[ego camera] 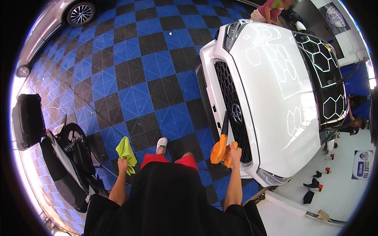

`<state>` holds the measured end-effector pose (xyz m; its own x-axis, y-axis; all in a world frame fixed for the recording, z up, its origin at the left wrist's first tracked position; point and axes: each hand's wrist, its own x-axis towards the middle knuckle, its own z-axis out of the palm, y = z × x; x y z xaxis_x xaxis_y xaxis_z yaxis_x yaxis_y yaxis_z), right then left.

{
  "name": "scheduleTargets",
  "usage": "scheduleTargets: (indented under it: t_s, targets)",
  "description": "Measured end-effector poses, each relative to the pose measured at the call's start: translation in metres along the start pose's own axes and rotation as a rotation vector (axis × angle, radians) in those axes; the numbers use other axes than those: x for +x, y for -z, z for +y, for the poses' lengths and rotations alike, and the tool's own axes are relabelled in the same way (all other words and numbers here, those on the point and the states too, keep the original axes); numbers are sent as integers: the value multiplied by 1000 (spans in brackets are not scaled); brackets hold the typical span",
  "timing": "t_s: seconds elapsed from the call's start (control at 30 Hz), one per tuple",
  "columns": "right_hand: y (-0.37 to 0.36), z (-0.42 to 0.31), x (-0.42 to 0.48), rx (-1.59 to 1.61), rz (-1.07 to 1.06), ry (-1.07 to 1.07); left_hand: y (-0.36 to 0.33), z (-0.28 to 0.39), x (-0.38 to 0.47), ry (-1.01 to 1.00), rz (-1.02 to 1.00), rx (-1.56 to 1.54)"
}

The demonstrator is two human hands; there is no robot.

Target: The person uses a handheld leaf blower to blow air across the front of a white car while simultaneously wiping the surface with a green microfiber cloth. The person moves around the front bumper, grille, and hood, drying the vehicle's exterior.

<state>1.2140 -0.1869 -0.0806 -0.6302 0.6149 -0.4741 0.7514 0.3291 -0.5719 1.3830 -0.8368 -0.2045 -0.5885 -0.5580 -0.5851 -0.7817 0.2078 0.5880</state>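
Note:
My right hand [235,154] grips the handle of an orange handheld blower [220,150]. Its black nozzle [225,125] points at the lower part of the black honeycomb grille [229,85], close to the Toyota badge [236,113]. Whether the nozzle tip touches the grille I cannot tell. The grille belongs to a white Toyota [271,76], whose glossy hood reflects hexagonal lights. Down at my left side, my left hand [122,165] holds a bunched lime-green cloth [127,153], apart from the car.
A parked motorcycle [73,165] with a black top box [28,121] stands on my left. Blue and black grated tiles [137,98] cover the floor, crossed by a thin cable. A person [267,11] is beyond the car, another [353,125] beside it. A silver car [44,32] is far left.

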Motion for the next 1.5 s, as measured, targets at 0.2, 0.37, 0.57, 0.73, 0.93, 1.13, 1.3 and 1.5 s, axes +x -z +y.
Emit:
scheduleTargets:
  t_s: [0.2,0.37,0.57,0.73,0.93,1.13,1.3,1.5]
  targets:
    - [-20,-38,8,0,-5,-19,3,-5,20,64,74,42]
    - [-40,-66,27,32,-22,39,-17,16,23,114,42,120]
    - [-66,-94,63,74,-59,21,-59,64,23,20,50,37]
    - [-80,-117,91,120,-102,51,-78,101,27,-21,34,7]
    - [-99,-148,107,99,-110,100,-76,105,40,-35,5,-9]
    - [-107,-149,51,-46,41,151,-55,84,86,85,-73,128]
    - [-108,-164,-34,88,214,73,-39,103,158,9,-104,222]
    - [-105,-152,-106,107,316,20,-44,168,255,-171,-174,161]
